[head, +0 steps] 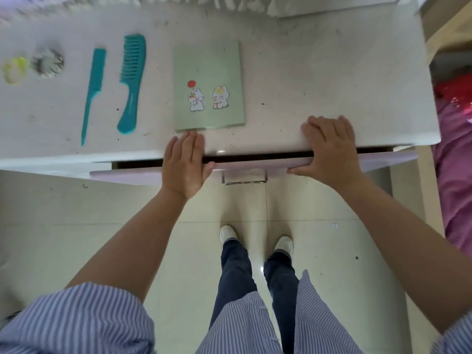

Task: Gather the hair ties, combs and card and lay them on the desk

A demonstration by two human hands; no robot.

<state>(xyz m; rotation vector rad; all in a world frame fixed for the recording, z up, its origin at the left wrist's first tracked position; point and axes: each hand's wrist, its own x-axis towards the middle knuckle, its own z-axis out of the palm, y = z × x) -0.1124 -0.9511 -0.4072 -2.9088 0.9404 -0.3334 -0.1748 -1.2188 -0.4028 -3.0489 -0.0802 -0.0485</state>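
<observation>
On the white desk [306, 72] lie, from left to right, a yellow hair tie [14, 69], a grey scrunchie [48, 63], a thin teal tail comb [92, 90], a wide-tooth teal comb [130, 83] and a pale green card [209, 85] with rabbit stickers. My left hand [184, 164] lies flat over the desk's front edge just below the card, thumb on the lilac drawer front [255, 167]. My right hand [329, 152] rests flat on the desk edge to the right, thumb against the drawer front. Neither hand holds an object.
The drawer stands slightly ajar, a dark gap showing under the desk edge, with a metal handle [244, 178] between my hands. Pink bedding [454, 175] lies to the right. My feet stand on pale floor tiles [76, 226] below.
</observation>
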